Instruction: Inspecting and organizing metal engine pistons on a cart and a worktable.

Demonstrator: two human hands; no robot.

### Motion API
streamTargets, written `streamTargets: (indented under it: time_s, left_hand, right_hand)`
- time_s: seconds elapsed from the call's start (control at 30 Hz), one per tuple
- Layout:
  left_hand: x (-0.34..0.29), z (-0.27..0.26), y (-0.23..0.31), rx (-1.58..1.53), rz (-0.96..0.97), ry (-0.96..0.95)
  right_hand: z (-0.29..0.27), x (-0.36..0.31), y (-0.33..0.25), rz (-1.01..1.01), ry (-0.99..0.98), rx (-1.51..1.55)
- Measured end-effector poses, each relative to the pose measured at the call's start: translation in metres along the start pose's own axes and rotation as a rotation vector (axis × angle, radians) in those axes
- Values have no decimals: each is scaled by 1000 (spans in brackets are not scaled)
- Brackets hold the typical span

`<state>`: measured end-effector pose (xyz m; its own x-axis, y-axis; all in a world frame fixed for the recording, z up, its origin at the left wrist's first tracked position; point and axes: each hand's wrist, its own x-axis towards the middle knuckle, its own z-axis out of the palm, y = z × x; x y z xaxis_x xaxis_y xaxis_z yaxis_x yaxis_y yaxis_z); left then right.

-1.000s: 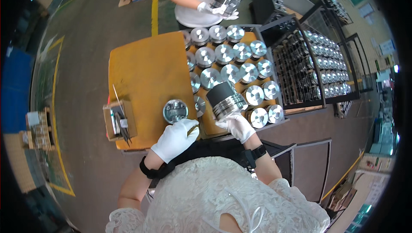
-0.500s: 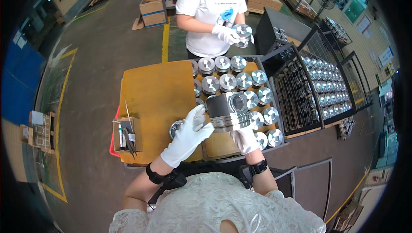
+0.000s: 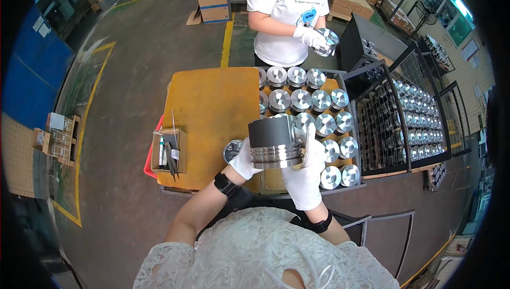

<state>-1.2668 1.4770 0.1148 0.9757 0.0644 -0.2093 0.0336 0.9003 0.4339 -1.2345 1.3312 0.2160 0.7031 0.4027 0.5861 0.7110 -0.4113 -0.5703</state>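
A large metal piston (image 3: 273,139) with a dark grey skirt and bright ring grooves is held up before me, its grooved end toward me. My right hand (image 3: 307,174), in a white glove, grips its right side, thumb up along the skirt. At its lower left my gloved left hand (image 3: 243,162) is closed against it, most fingers hidden behind the metal. Another piston (image 3: 232,151) sits on the brown board (image 3: 212,108) just beyond my left wrist. To the right, rows of pistons (image 3: 300,99) stand crown up on the table.
A small cardboard box (image 3: 171,153) with pens and tools stands on the board's left, over a red tray edge (image 3: 149,156). Across the table a person (image 3: 289,20) in white gloves holds another piston (image 3: 325,43). A black mesh cage (image 3: 404,124) full of pistons stands right.
My left hand has come from beside the piston to take hold of it. The piston has turned, showing its dark skirt, and my right hand has shifted up its right side.
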Motion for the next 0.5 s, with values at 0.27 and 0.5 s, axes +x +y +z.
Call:
streamTargets:
  time_s: [0.27,0.5]
  left_hand:
    - [-6,4,10,182,77,16]
    - [-38,86,13,1487,834,172]
  right_hand:
    - [14,-38,36,323,-142,753]
    - [41,-4,52,900,-224,2304]
